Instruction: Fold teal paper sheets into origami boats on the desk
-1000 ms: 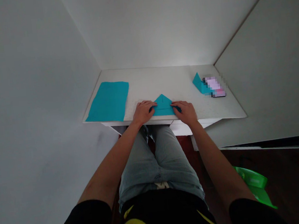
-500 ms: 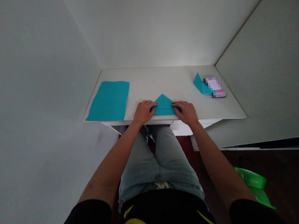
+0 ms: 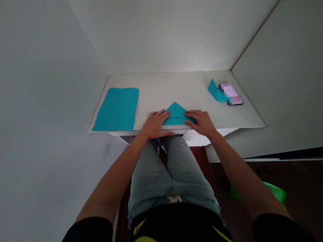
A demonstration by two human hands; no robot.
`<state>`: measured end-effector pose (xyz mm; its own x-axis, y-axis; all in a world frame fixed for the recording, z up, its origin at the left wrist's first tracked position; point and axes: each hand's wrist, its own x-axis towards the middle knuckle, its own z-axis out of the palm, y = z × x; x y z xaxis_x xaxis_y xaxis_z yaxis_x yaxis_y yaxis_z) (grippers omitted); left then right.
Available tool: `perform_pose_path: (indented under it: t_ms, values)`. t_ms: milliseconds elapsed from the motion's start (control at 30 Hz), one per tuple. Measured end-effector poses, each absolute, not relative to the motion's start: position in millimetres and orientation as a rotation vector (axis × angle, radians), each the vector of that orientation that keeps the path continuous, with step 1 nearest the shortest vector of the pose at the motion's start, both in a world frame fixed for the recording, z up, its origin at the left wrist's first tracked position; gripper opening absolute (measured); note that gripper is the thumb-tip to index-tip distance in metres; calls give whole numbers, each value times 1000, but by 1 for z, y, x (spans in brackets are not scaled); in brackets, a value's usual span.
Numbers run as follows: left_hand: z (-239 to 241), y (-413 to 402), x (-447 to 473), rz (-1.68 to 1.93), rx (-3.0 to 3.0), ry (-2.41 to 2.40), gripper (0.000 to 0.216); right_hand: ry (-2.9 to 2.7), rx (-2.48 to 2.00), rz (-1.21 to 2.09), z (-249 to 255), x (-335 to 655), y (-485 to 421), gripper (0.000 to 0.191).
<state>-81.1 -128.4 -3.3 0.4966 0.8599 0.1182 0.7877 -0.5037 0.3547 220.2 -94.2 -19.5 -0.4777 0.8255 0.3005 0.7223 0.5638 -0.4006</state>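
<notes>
A person sits at a white desk [image 3: 175, 85] set into a white-walled alcove, both bare forearms reaching forward over grey jeans [image 3: 167, 174]. The folded teal paper [image 3: 176, 112] lies flat on the desk at the middle of its near edge; it shows a triangular peak pointing toward the far edge, above a straight folded band along its base. The left hand [image 3: 154, 125] lies palm down with fingers stretched out and together, its fingertips resting on the left end of the folded paper, pressing rather than grasping; the heel of the hand sits at the desk's near edge. The right hand [image 3: 201, 122] is likewise flat and unclenched, fingers slightly spread, its fingertips on the right end of the paper's base. Neither hand grips anything. A flat teal sheet [image 3: 117, 109] lies unfolded along the desk's left edge, well apart from the hands. Near the far right corner a smaller folded teal piece [image 3: 213, 90] touches a blurred pinkish object [image 3: 231, 94] whose nature cannot be told. Below the desk, on the dark floor to the right, part of a green object [image 3: 274, 192] shows behind the right forearm.
</notes>
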Motion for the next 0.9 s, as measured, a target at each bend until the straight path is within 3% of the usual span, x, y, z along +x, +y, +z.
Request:
perform_pose_path:
  t_ms: [100,200,367,433,667,900]
  values:
    - [-6,-137,-90,348,2569,1346,104,-2516,-1142,313,-18,233,-99,69]
    - [-10,-143,-98,342,2583,1339,90,-2602,-1068,295,-19,245,-105,84]
    - [-16,-145,-104,552,2411,1328,35,-2487,-1064,358,-24,252,-109,41]
    - [-19,-141,-105,708,2260,1343,27,-2415,-1078,453,-22,250,-107,37]
    - [-20,-100,-99,1148,1481,1310,62,-1920,-1163,754,10,222,-76,54]
    - [-27,-76,-102,1269,1335,1331,58,-1741,-1181,900,7,205,-43,55]
